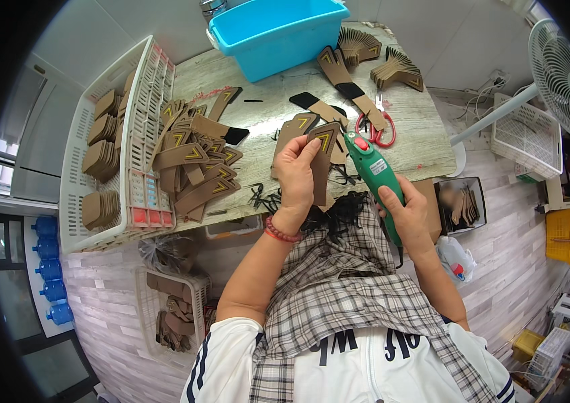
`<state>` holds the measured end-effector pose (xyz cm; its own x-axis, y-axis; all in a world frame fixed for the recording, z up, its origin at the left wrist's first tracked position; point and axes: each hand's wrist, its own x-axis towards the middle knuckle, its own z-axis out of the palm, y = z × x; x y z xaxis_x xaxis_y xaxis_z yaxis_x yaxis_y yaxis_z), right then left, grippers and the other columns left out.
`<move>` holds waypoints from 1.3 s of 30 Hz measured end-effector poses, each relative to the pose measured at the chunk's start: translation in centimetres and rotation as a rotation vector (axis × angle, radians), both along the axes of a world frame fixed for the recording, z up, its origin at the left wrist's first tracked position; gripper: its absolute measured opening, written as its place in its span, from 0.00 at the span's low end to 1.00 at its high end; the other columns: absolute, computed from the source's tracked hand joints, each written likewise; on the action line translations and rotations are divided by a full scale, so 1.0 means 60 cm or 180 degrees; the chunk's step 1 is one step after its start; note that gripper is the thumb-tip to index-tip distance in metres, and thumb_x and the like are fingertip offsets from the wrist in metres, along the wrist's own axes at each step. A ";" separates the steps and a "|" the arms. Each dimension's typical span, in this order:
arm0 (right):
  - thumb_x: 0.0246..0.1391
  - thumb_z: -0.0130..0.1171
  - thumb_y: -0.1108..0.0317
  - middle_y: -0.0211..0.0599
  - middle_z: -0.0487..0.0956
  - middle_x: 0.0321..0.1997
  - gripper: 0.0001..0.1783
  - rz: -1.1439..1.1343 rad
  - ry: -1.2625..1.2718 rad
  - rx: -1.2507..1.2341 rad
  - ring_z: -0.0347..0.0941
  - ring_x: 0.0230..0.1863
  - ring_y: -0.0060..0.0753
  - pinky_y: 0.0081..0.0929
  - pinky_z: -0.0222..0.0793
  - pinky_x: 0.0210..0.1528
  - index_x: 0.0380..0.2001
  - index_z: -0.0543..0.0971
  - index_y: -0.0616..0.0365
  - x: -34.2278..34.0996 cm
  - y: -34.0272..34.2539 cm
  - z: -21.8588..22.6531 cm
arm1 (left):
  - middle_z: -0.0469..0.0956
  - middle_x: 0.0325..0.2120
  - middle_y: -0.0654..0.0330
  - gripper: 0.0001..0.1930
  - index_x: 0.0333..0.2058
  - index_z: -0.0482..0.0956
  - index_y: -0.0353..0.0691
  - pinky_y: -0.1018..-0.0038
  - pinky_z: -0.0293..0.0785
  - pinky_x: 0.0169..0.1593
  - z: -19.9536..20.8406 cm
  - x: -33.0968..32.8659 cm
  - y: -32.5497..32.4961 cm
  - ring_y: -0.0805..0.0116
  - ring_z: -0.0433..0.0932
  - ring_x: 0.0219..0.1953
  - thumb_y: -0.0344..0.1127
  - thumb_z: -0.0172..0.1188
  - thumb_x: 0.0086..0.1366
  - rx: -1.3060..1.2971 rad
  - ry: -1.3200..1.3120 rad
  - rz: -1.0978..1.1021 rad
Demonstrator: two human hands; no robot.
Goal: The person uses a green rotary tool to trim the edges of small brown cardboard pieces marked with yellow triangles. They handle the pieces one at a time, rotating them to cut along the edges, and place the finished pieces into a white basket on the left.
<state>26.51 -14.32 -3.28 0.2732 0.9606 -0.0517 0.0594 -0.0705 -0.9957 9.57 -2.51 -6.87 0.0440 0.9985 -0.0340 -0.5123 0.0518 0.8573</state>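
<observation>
My left hand point(295, 176) pinches a flat brown strap piece point(322, 168) with a yellow angled mark at its upper end. In my right hand point(409, 215) is a green handheld electric cutter point(371, 164) with a red button. Its head is close to the strap's right edge; whether they touch I cannot tell. Another brown strap point(285, 141) lies just behind my left hand. Beyond the cutter's head are scissors point(387, 134) with red handles. Black trimmed scraps point(339, 213) gather at the table edge and on my checked apron, below the strap.
A heap of brown straps point(197, 161) covers the table's left, beside a white crate point(144, 141) of stacked pieces. A blue basin point(278, 40) stands at the back, near fanned strap stacks point(396, 69). A fan point(560, 70) stands at right; a box of straps point(461, 205) is below.
</observation>
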 end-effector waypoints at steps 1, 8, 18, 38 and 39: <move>0.57 0.62 0.61 0.26 0.75 0.26 0.20 0.0007 -0.0016 0.0010 0.67 0.22 0.14 0.15 0.64 0.25 0.48 0.77 0.64 0.001 -0.001 0.000 | 0.81 0.32 0.63 0.07 0.39 0.79 0.32 0.83 0.73 0.35 0.002 -0.002 0.001 0.79 0.77 0.30 0.27 0.59 0.64 0.0033 0.0086 -0.0034; 0.58 0.61 0.61 0.26 0.75 0.26 0.20 0.0056 -0.0066 -0.0031 0.67 0.22 0.14 0.16 0.65 0.25 0.48 0.77 0.64 0.004 -0.005 0.005 | 0.80 0.33 0.64 0.07 0.39 0.79 0.31 0.84 0.72 0.38 0.013 -0.021 0.011 0.82 0.75 0.31 0.27 0.57 0.65 0.0251 0.0638 -0.0217; 0.56 0.63 0.62 0.25 0.74 0.25 0.21 0.0339 -0.0130 -0.0136 0.67 0.23 0.13 0.15 0.64 0.26 0.49 0.76 0.64 0.025 -0.012 0.002 | 0.77 0.24 0.69 0.07 0.34 0.80 0.32 0.85 0.67 0.30 0.037 -0.058 0.037 0.84 0.70 0.26 0.30 0.58 0.63 0.0635 0.1501 -0.0462; 0.55 0.63 0.61 0.26 0.75 0.25 0.22 0.0693 -0.0421 -0.0194 0.67 0.24 0.14 0.16 0.65 0.27 0.49 0.76 0.62 0.035 -0.011 0.013 | 0.75 0.22 0.69 0.07 0.29 0.80 0.32 0.81 0.67 0.31 0.072 -0.087 0.062 0.82 0.70 0.26 0.31 0.62 0.59 0.0809 0.2153 -0.1558; 0.55 0.63 0.61 0.26 0.75 0.25 0.22 0.0695 -0.0390 -0.0200 0.67 0.24 0.14 0.16 0.65 0.27 0.49 0.76 0.62 0.034 -0.009 0.016 | 0.74 0.21 0.69 0.07 0.29 0.80 0.32 0.81 0.67 0.30 0.069 -0.086 0.063 0.82 0.69 0.26 0.31 0.62 0.59 0.0797 0.2121 -0.1620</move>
<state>28.53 -14.89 -2.32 0.0675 0.9934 -0.0925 0.1999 -0.1043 -0.9742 4.43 1.25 -2.72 0.5354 0.8446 0.0064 0.1335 -0.0921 0.9868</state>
